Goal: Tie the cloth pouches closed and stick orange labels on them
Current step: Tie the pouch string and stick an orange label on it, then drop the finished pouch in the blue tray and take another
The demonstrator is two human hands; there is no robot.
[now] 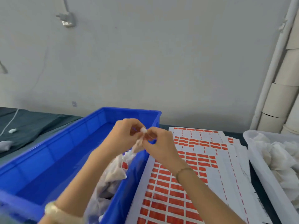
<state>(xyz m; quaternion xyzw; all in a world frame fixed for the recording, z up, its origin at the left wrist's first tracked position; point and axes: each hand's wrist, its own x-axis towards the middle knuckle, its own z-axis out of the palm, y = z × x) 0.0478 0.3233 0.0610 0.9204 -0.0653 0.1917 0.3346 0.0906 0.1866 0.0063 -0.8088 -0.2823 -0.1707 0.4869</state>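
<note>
My left hand [125, 135] and my right hand [159, 143] meet above the right wall of the blue crate [48, 159]. Both pinch the top of a white cloth pouch [139, 145], whose body hangs between them. Its neck pokes out white between my fingertips. Several more white pouches [111, 173] lie in the crate's near right corner, one with an orange label [124, 165] on it. Sheets of orange labels [178, 191] lie flat on the table right of the crate, under my right forearm.
A white tray [265, 172] holding several white pouches [278, 152] stands at the right edge. Dark green cloth [32, 123] covers the table at the left, with a small white pouch [12, 130] on it. Cardboard tubes [281, 97] lean in the right corner against the wall.
</note>
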